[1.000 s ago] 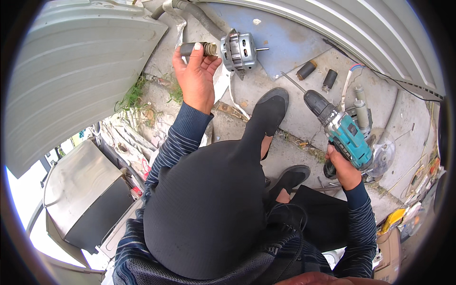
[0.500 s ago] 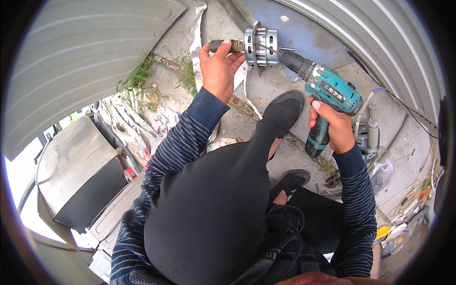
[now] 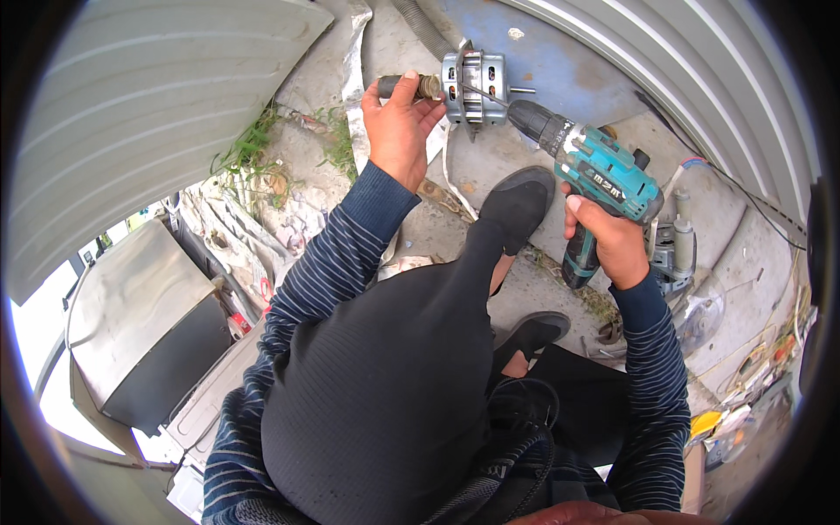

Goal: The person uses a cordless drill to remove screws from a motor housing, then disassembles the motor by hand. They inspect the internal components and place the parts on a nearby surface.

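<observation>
Slotted motor casing [image 3: 474, 86], contents indistinct; left of it, the left hand [image 3: 398, 136] clasps a dark cylinder [image 3: 388, 87]; right, the right hand [image 3: 615, 241] grips a drill [image 3: 604, 171].

Your right hand [image 3: 615, 245] has swung the drill [image 3: 608, 175] leftward; bit [image 3: 486, 95] now overlaps motor [image 3: 473, 75], right of your left hand [image 3: 398, 136].

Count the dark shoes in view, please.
2. One dark shoe is left of the teal drill in the right hand; the other shoe is lower in the picture, below the teal drill. No others show, though some could be hidden.
</observation>
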Action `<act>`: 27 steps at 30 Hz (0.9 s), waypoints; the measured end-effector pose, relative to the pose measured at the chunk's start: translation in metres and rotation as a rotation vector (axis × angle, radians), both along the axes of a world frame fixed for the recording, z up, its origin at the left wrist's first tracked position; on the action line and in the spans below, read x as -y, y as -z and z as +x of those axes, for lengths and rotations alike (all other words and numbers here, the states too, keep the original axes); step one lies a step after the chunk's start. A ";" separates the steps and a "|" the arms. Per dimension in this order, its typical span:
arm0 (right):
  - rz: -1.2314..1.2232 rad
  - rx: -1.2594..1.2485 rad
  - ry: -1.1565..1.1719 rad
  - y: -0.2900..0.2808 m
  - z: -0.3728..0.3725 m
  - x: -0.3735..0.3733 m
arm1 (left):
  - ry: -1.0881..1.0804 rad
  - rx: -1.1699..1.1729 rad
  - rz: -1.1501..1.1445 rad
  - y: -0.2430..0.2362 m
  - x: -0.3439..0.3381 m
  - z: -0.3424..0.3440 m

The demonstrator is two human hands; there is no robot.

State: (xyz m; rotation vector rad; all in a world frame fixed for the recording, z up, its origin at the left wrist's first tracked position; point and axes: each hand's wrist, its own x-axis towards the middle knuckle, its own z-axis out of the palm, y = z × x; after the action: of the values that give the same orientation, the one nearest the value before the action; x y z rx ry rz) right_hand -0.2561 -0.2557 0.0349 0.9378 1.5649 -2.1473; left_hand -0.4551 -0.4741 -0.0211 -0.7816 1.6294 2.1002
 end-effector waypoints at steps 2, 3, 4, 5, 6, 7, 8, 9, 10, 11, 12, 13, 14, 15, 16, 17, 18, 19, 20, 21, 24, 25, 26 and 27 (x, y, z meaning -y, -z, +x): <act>0.010 -0.015 0.009 -0.001 0.002 -0.001 | -0.003 -0.001 -0.006 -0.001 -0.003 0.001; 0.015 -0.015 0.014 -0.002 0.002 -0.003 | -0.005 -0.001 -0.009 -0.001 -0.005 0.001; 0.034 -0.036 -0.009 -0.002 0.002 -0.005 | 0.004 0.008 -0.005 -0.001 -0.007 0.001; 0.039 -0.048 -0.020 -0.002 0.002 -0.007 | 0.021 0.019 -0.003 -0.002 -0.009 0.001; 0.043 -0.060 -0.031 -0.002 0.001 -0.010 | 0.039 0.030 0.000 -0.002 -0.011 0.000; 0.048 -0.071 -0.036 -0.002 -0.001 -0.012 | 0.056 0.040 0.002 -0.002 -0.012 0.000; -0.012 -0.033 -0.016 -0.002 -0.002 -0.014 | 0.062 0.034 -0.011 -0.002 -0.013 -0.001; -0.073 0.005 0.009 -0.002 -0.004 -0.016 | 0.067 0.026 -0.024 -0.002 -0.013 -0.001; -0.140 0.038 0.040 -0.002 -0.005 -0.018 | 0.072 0.019 -0.038 -0.002 -0.014 -0.002; -0.152 0.060 0.049 -0.002 -0.007 -0.019 | 0.104 0.008 -0.044 -0.002 -0.014 -0.002; -0.173 0.078 0.061 -0.002 -0.007 -0.019 | 0.133 -0.003 -0.054 -0.002 -0.014 -0.003; -0.213 0.090 0.072 -0.002 -0.008 -0.019 | 0.157 -0.010 -0.075 -0.002 -0.015 -0.003; -0.171 0.077 0.052 -0.002 -0.008 -0.019 | 0.164 -0.008 -0.065 -0.001 -0.016 -0.004; -0.148 0.059 0.030 -0.003 -0.009 -0.019 | 0.166 -0.002 -0.068 0.000 -0.018 -0.004; -0.117 0.054 0.023 -0.003 -0.009 -0.020 | 0.168 0.003 -0.070 0.001 -0.020 -0.004; -0.124 0.039 0.011 -0.003 -0.010 -0.020 | 0.145 -0.007 -0.084 0.002 -0.022 -0.003; -0.123 0.038 0.012 -0.002 -0.011 -0.022 | 0.123 -0.016 -0.098 0.003 -0.023 -0.002; -0.133 0.038 0.006 -0.002 -0.013 -0.023 | 0.100 -0.026 -0.112 0.004 -0.023 -0.001; -0.169 0.053 0.025 -0.001 -0.015 -0.026 | 0.107 -0.029 -0.085 0.005 -0.022 -0.001; -0.214 0.068 0.036 0.000 -0.017 -0.029 | 0.115 -0.033 -0.058 0.006 -0.019 -0.001; -0.298 0.081 0.050 0.004 -0.023 -0.039 | 0.072 0.018 0.066 0.009 -0.007 -0.005; -0.293 0.087 0.057 0.005 -0.025 -0.041 | 0.045 0.048 0.113 0.011 -0.004 -0.007; -0.306 0.100 0.050 0.006 -0.026 -0.043 | 0.045 0.065 0.136 0.013 -0.001 -0.009; -0.328 0.087 0.045 0.006 -0.027 -0.044 | 0.042 0.085 0.157 0.014 0.001 -0.010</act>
State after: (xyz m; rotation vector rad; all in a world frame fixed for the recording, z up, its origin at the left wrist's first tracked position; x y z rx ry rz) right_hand -0.2829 -0.2115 0.0286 0.9467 1.1155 -2.2684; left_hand -0.4655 -0.4752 -0.0356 -0.7667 1.4058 2.1054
